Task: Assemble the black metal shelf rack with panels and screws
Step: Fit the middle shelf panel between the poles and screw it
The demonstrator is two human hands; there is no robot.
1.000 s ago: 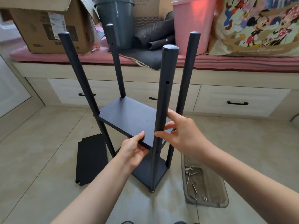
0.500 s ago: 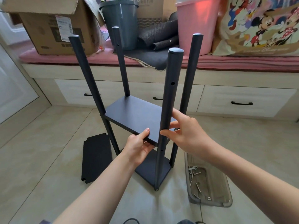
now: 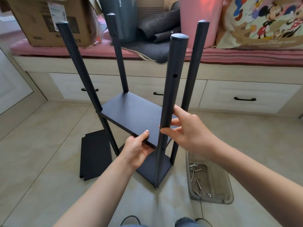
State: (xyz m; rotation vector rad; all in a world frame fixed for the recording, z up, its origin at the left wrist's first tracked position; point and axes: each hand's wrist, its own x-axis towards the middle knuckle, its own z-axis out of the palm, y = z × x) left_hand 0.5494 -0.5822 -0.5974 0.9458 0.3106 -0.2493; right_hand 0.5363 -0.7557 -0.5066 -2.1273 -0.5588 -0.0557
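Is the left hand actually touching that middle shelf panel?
Touching. The head view shows the left hand gripping the near edge of the middle shelf panel, thumb on top and fingers curled underneath.

The left hand [image 3: 136, 150] grips the black rectangular metal panel [image 3: 136, 117]; the right hand [image 3: 190, 131] pinches the nearest black round post [image 3: 170, 99] beside that panel.

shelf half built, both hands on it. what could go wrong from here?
1. The middle panel is gripped at its near edge by the left hand; no screw is visible in the near post's lower hole, so it may drop if released.
2. The right hand has only its fingers on that post, so the rack could tip.
3. The screw tray sits on the floor beside the rack, easy to kick.
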